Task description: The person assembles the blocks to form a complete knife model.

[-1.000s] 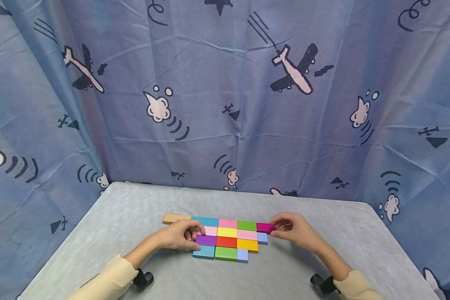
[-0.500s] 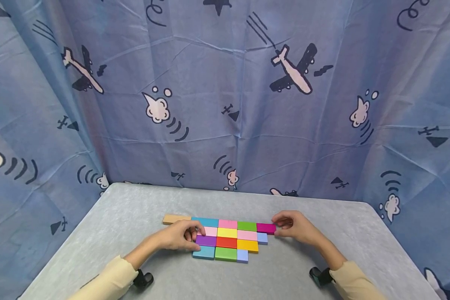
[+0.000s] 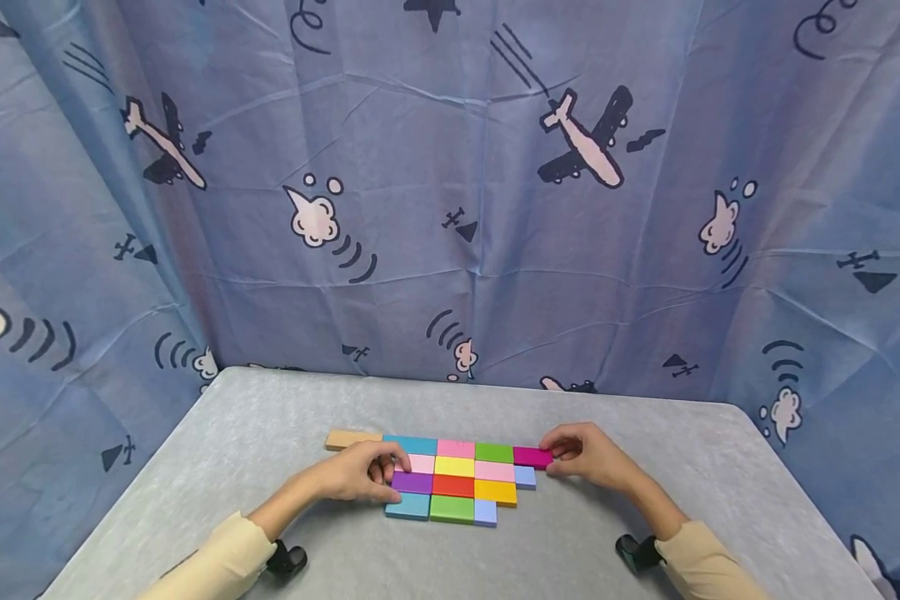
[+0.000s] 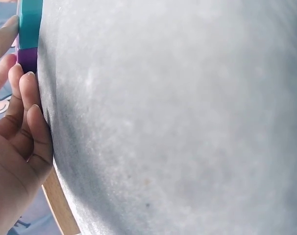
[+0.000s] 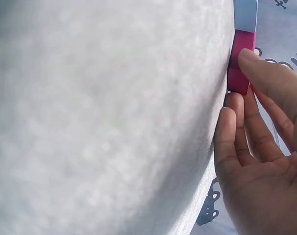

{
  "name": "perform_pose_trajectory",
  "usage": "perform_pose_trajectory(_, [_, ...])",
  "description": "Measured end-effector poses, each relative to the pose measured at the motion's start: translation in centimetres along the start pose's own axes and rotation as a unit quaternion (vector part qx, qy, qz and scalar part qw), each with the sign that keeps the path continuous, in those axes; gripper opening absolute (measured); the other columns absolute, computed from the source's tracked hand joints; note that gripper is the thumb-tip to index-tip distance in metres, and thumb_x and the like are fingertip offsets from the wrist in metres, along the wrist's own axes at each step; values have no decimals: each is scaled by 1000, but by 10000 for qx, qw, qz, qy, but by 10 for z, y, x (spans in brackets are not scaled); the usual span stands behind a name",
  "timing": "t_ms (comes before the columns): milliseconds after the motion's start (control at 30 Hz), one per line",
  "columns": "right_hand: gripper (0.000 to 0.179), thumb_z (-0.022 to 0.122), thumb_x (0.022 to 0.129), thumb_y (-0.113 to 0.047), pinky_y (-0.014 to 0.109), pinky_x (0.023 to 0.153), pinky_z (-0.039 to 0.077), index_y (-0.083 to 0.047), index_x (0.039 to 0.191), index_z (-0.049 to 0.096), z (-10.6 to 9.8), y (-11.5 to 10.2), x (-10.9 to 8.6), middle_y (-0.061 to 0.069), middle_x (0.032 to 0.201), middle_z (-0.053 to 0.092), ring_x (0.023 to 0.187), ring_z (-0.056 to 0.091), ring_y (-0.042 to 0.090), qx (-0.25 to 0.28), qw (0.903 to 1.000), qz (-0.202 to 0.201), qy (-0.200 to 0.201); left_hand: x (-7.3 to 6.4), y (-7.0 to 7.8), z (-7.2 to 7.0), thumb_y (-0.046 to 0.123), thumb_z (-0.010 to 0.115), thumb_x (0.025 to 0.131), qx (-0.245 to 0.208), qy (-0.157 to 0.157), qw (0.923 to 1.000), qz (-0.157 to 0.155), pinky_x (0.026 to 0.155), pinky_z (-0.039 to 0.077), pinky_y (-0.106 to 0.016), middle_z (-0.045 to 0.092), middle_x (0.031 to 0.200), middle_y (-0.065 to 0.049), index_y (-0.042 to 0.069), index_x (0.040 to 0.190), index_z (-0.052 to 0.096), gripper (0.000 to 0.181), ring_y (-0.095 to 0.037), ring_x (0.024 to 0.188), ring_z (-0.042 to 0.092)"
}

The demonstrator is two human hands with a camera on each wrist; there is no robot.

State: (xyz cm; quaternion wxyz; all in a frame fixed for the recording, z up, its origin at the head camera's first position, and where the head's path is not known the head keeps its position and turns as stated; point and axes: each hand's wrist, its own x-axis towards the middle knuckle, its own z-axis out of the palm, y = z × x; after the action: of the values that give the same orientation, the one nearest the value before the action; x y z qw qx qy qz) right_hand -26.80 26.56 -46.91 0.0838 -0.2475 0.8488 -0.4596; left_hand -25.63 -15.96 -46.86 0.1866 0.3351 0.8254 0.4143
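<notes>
Flat coloured blocks lie side by side in stepped rows in the head view, with a red block (image 3: pixel 453 485) and a yellow block (image 3: pixel 454 466) in the middle. My left hand (image 3: pixel 354 472) rests at their left side, index finger on a light pink block (image 3: pixel 422 464) and thumb at the near teal block (image 3: pixel 408 507). A purple block (image 3: pixel 412 482) lies between those two fingertips. At the far row's right end, my right hand (image 3: pixel 592 455) pinches a magenta block (image 3: pixel 531 457). In the right wrist view, the thumb (image 5: pixel 249 55) presses on its near side, and fingers lie behind it.
A tan block (image 3: pixel 352 439) forms the far row's left end, and a small light blue block (image 3: pixel 525 477) sits just in front of the magenta one. Everything lies on a grey cloth-like tabletop (image 3: pixel 450 567). A blue patterned curtain (image 3: pixel 397 167) hangs behind.
The right hand's fingers loosened slightly away from the magenta block half a second ago and now close on its end again. My left hand and the other blocks stay put.
</notes>
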Motion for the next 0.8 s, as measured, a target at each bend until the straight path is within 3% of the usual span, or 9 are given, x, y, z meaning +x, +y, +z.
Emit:
perform_pose_trajectory(567, [31,84,84,-6,38,84,55,2,111,71,-4,1,-5,11,107,69,94,65,29,-200,9997,104,35,2,0,0,13,84,87,0,-9,10000,59,68,47,-26,57,88,-7,11,112,65,31,-12,73,53])
perform_pose_trajectory(667, [34,83,86,-9,36,85,54,4,115,70,-8,3,-9,13,110,68,96,66,30,-261,9996,83,121,-2,-3,-1,16,83,89,40,112,9996,269,67,47,-26,58,88,-7,12,113,66,30,-10,72,53])
perform_pose_trajectory(800, [33,78,92,-12,37,86,54,4,118,68,-17,3,-21,16,114,67,101,65,33,-330,9990,86,303,-15,-5,-7,17,78,93,158,480,9948,885,64,50,-26,59,88,-3,8,116,67,26,-9,71,55])
